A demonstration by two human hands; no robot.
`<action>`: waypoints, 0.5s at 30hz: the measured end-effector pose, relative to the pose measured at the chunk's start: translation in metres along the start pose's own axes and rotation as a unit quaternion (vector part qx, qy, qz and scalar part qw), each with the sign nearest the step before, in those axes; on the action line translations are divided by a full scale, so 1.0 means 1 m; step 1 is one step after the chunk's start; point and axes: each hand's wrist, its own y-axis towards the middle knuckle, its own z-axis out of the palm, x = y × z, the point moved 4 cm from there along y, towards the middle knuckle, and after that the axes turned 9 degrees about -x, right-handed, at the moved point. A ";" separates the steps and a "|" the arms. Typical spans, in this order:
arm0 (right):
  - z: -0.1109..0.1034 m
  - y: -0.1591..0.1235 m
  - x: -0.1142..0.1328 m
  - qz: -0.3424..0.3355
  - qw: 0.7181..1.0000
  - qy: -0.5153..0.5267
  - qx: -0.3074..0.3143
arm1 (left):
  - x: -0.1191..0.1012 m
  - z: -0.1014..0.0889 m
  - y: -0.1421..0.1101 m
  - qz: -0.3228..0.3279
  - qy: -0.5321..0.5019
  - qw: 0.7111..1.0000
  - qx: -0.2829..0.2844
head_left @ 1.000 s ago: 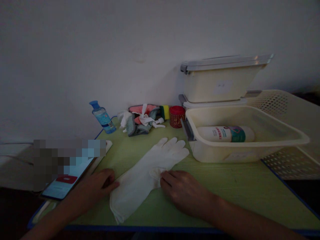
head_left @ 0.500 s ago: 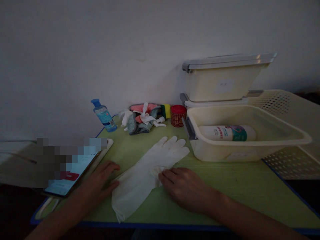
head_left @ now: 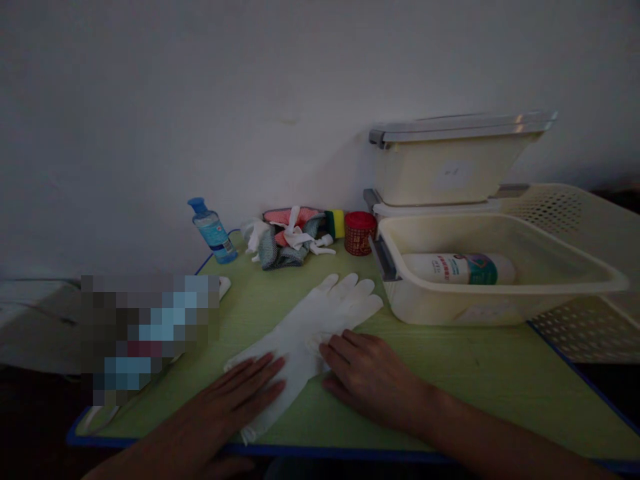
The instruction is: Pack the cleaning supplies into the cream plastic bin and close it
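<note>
A white rubber glove (head_left: 315,320) lies flat on the green table (head_left: 450,373), fingers pointing away from me. My left hand (head_left: 240,393) rests on its cuff end with the fingers stretched out flat. My right hand (head_left: 367,377) lies at the glove's right edge by the thumb, fingers curled and pressing down on it.
An open cream tub (head_left: 495,293) holding a lying white bottle (head_left: 457,268) stands at the right, with lidded tubs (head_left: 455,163) stacked behind. At the back stand a blue-capped bottle (head_left: 213,231), a heap of cloths (head_left: 287,240), a sponge (head_left: 334,224) and a red jar (head_left: 360,233). A perforated basket (head_left: 575,207) stands far right.
My left hand has moved from beside the cuff onto the glove and now lies flat on it. My right hand has stayed at the glove's thumb.
</note>
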 end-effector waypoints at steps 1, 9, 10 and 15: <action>0.000 0.000 0.000 0.002 1.000 -0.001 0.002 | 0.000 0.001 0.000 -0.002 0.002 1.000 -0.003; -0.002 0.007 0.002 0.057 0.998 -0.009 0.029 | -0.005 0.006 0.001 0.006 0.006 1.000 -0.015; -0.002 0.009 0.004 0.060 0.998 -0.015 0.033 | -0.006 0.007 0.001 0.009 0.008 1.000 -0.018; 0.003 0.017 0.016 0.056 0.995 -0.075 0.034 | -0.006 0.009 0.001 0.012 0.006 0.999 -0.035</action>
